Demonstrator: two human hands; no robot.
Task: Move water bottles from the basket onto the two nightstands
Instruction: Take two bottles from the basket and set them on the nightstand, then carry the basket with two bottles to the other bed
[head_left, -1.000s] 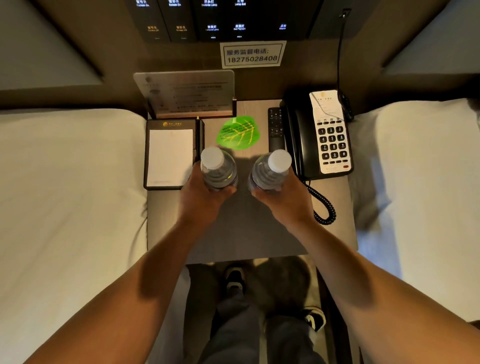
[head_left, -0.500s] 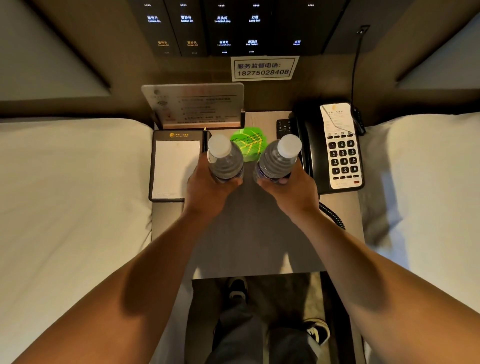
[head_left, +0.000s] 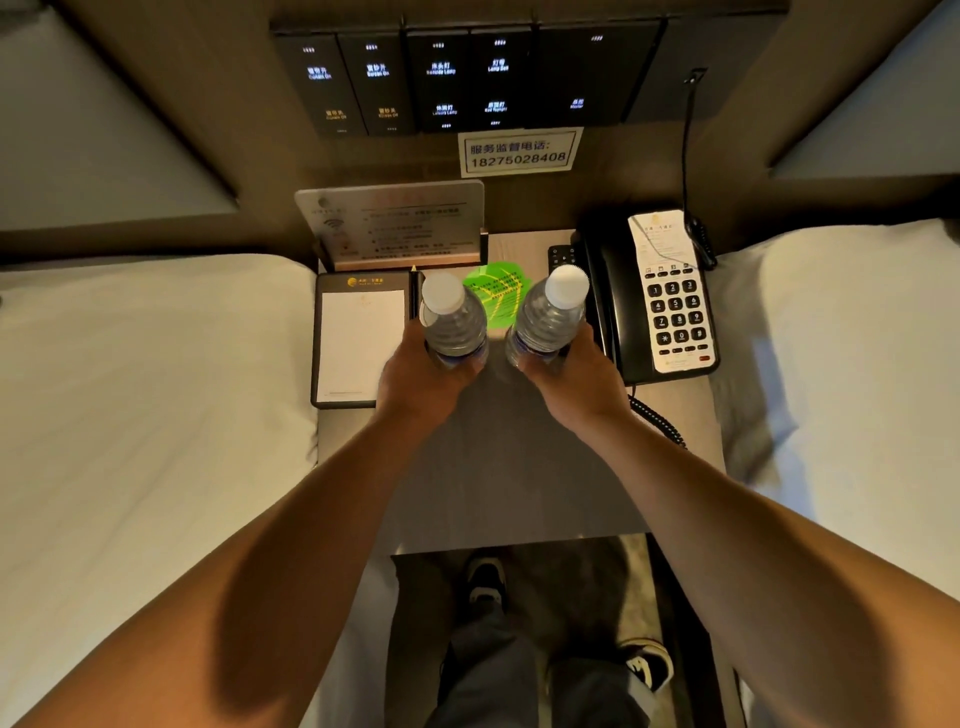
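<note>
Left hand (head_left: 423, 371) and right hand (head_left: 576, 369) are each wrapping a capped water bottle (head_left: 452, 325) low on its likely slick, thin-walled body over the nightstand (head_left: 509, 467).

Two clear white-capped bottles (head_left: 454, 325) (head_left: 548, 317) upright

My left hand (head_left: 423, 376): arm stretched forward, fingers wrapped closed around the lower body of a bottle (head_left: 451, 322). My right hand (head_left: 576, 376): arm likewise extended, closed around a second bottle (head_left: 548, 317). Both forearms bare, converging, hands level.
</note>
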